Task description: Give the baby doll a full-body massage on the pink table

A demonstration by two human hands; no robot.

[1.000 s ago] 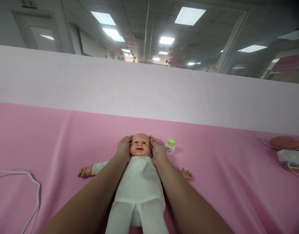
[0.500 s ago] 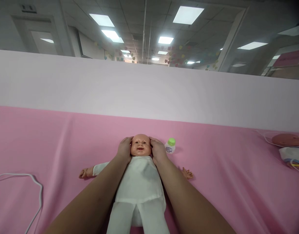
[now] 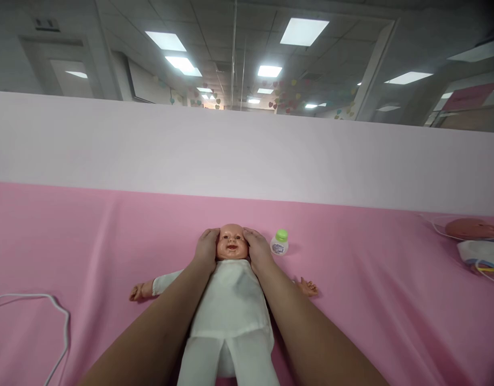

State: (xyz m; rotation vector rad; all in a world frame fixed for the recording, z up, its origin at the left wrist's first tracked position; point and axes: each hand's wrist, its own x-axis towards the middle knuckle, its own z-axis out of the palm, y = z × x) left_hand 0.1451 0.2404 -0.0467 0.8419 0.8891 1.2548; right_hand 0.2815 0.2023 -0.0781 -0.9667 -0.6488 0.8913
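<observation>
A baby doll in white cloth clothing lies face up on the pink sheet, its head away from me and its arms spread sideways. Against the left side of its head rests my left hand, palm inward and fingers curved along it. My right hand cups the other side the same way, fingertips near the temple. Between them the doll's face stays uncovered. My forearms hide parts of the doll's arms. Just right of my right hand stands a small clear bottle with a green cap.
A white cable curves across the pink sheet on the left. At the far right lies another doll-like figure with white cloth and thin tubing. A low white wall with glass above it runs along the back.
My fingers have shifted slightly forward along the sides of the doll's head, towards the temples. The whole view has tilted up a little. The doll and bottle keep their places.
</observation>
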